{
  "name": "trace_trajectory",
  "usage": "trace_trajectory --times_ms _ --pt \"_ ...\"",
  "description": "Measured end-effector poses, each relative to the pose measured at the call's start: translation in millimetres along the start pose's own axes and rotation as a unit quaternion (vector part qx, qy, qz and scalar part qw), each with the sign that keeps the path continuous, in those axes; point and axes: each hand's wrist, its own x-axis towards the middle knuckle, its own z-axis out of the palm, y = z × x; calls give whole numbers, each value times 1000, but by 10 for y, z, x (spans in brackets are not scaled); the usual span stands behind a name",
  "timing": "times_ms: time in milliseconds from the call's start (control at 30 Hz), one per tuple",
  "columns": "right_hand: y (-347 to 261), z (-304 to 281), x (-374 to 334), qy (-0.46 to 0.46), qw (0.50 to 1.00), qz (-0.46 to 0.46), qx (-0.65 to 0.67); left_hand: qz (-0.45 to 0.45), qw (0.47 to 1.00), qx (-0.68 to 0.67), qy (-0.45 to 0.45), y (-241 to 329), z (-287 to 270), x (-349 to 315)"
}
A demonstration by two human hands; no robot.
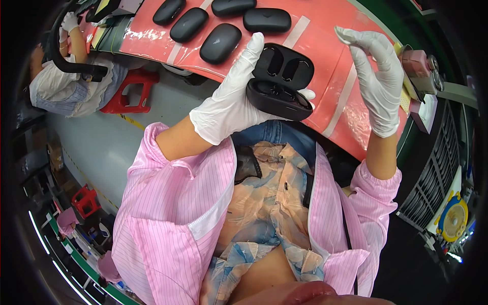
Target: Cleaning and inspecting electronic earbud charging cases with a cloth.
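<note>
An open black earbud charging case [281,84] rests in my white-gloved left hand [229,96]. The thumb points up along the case's left side, and fingertips show past its right edge. The raised lid has two oval recesses inside. The dark interior of the base is hard to make out. My right hand [378,76], also gloved in white, is raised to the right of the case and apart from it. Its fingers are curved with a gap to the thumb, and I see nothing held. Several closed black cases [220,43] lie on the table beyond my left hand.
The table has a red covering [335,66] with pale strips. Small containers [418,63] stand at its right edge. A red stool [133,91] is on the floor at left, near another person with gloved hands [70,21]. A yellow-and-blue round device [452,218] is at far right.
</note>
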Motion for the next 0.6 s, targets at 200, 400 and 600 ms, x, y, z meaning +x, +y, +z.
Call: trace_trajectory --times_ms 200,400,600 --pt "-276 374 -93 -115 959 -144 -217 3 1000 -5 14 -20 22 29" --pt "-260 79 -544 -180 972 144 -42 -30 999 17 -5 39 -83 50" --pt "-219 223 -719 123 878 383 258 18 1000 -17 -6 -37 -74 83"
